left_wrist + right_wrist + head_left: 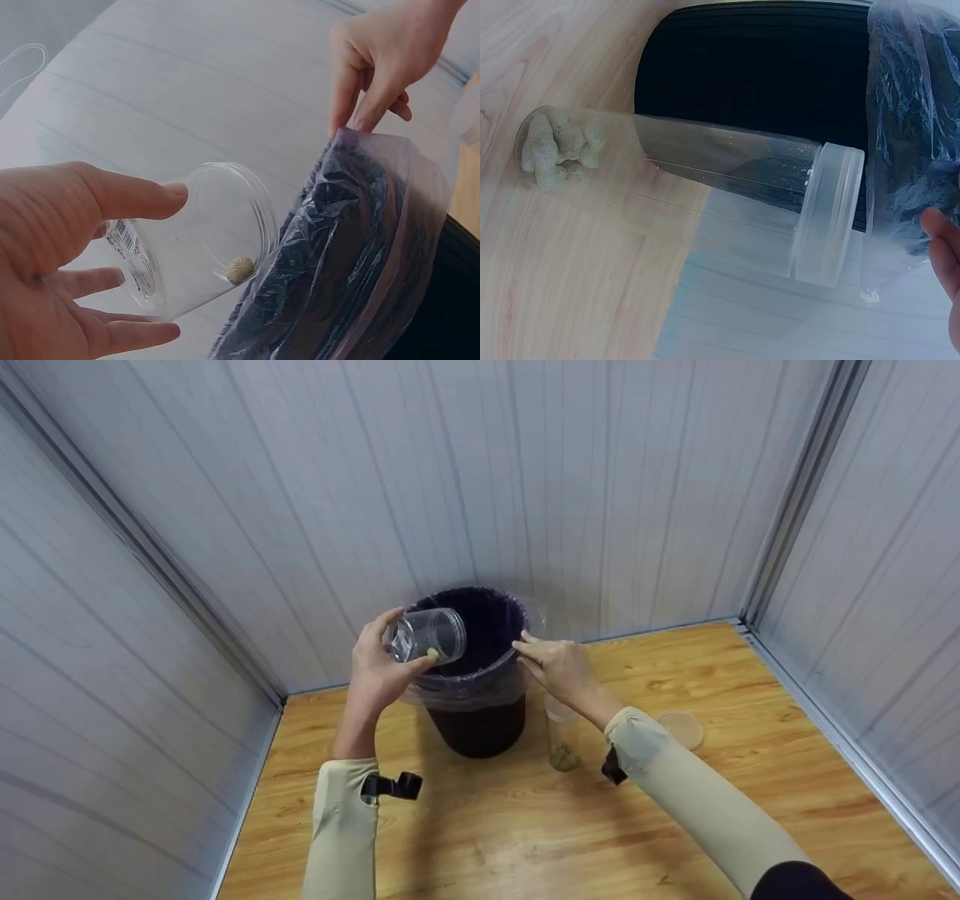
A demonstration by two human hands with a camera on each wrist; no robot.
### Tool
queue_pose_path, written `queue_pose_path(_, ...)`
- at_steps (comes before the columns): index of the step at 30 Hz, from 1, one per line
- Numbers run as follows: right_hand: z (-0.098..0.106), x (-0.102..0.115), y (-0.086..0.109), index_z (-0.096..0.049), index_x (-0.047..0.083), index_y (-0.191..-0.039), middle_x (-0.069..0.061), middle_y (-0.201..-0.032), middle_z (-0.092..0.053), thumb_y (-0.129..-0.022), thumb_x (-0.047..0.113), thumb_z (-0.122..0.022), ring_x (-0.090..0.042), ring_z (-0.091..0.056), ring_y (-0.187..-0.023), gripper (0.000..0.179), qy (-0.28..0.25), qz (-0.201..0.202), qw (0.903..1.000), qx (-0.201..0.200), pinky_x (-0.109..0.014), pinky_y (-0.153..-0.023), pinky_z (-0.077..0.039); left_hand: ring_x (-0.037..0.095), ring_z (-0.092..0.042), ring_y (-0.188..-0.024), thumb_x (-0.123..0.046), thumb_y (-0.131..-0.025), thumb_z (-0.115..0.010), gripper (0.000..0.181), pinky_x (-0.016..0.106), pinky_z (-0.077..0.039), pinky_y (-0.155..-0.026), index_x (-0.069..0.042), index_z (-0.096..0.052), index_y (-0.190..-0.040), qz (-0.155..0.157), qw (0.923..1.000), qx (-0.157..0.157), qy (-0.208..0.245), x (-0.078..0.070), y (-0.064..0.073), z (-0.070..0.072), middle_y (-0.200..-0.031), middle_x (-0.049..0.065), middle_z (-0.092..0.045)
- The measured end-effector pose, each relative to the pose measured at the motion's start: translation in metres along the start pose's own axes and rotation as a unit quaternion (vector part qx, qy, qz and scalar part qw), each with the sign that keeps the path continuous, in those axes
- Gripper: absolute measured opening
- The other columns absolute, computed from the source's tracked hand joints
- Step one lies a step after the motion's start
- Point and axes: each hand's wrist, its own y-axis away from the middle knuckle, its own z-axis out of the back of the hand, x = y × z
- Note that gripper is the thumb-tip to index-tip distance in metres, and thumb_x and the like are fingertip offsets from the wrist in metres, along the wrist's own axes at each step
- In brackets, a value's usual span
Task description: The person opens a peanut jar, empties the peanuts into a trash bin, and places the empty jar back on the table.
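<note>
Jar [427,631] in L hand [377,666], base pt. hidden; bin [480,730] int. dark.

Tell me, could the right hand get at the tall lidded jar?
Probably yes: the tall jar stands beside the bin, below the right hand, apparently unblocked, though that hand must first release the bag.

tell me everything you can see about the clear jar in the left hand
The jar is clear, round and looks like plastic, with a ridged rim, an open mouth and a barcoded label at its base. It is tipped on its side, mouth towards the bin. The left hand grips it near the base. A pale, lumpy piece lies inside near the mouth. Whether the jar's rim touches the liner is unclear.
</note>
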Motion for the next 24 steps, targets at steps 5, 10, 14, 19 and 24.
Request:
queue_pose_path(5, 0.002, -0.002, 0.000, -0.074, 0.008, -0.110, -0.012, -0.114, -0.066, -0.087, 0.012, -0.074, -0.026, -0.070, -0.084, 0.024, 0.000, -0.002, 1.0000, -0.006, -0.038, -0.064, -0.057, 0.032, -0.049, -0.118, -0.011, -0.068, -0.089, 0.078, 0.043, -0.047, -0.094, -0.007, -0.052, -0.136, -0.006, 1.0000, 0.001, 0.005, -0.001, -0.002, -0.001, -0.129, 0.016, -0.052)
queue_pose_path(10, 0.001, -0.001, 0.001, -0.074, 0.008, -0.110, -0.013, -0.113, -0.067, -0.087, 0.013, -0.074, -0.027, -0.070, -0.085, 0.024, 0.000, -0.006, 1.0000, -0.008, -0.039, -0.063, -0.058, 0.033, -0.049, -0.118, -0.008, -0.066, -0.089, 0.078, 0.043, -0.047, -0.094, -0.004, -0.054, -0.135, -0.025, 0.9995, -0.009, 0.016, 0.000, -0.003, -0.002, -0.129, 0.016, -0.052)
queue_pose_path(14, 0.001, 0.000, 0.002, -0.075, 0.009, -0.110, -0.013, -0.113, -0.067, -0.086, 0.013, -0.075, -0.027, -0.070, -0.085, 0.024, -0.002, -0.009, 0.9999, -0.008, -0.039, -0.063, -0.058, 0.028, -0.046, -0.123, -0.003, -0.064, -0.089, 0.079, 0.041, -0.044, -0.099, -0.005, -0.054, -0.135, -0.071, 0.9959, -0.048, 0.030, -0.002, -0.003, -0.003, -0.132, 0.016, -0.050)
queue_pose_path(19, 0.002, 0.000, 0.003, -0.075, 0.010, -0.110, -0.012, -0.114, -0.067, -0.087, 0.013, -0.074, -0.026, -0.070, -0.085, 0.024, -0.002, -0.009, 0.9999, -0.008, -0.038, -0.064, -0.058, 0.028, -0.043, -0.126, -0.001, -0.065, -0.088, 0.079, 0.039, -0.038, -0.104, -0.005, -0.053, -0.136, -0.086, 0.9955, -0.037, -0.015, -0.011, -0.004, 0.000, -0.135, 0.015, -0.047)
queue_pose_path(24, 0.003, 0.001, 0.003, -0.075, 0.010, -0.110, -0.012, -0.114, -0.067, -0.086, 0.014, -0.074, -0.026, -0.070, -0.086, 0.024, -0.007, -0.010, 0.9998, -0.013, -0.039, -0.064, -0.058, 0.029, -0.044, -0.125, -0.004, -0.066, -0.089, 0.080, 0.038, -0.037, -0.105, -0.005, -0.052, -0.136, -0.067, 0.9970, -0.006, -0.037, -0.015, -0.005, 0.001, -0.135, 0.014, -0.048)
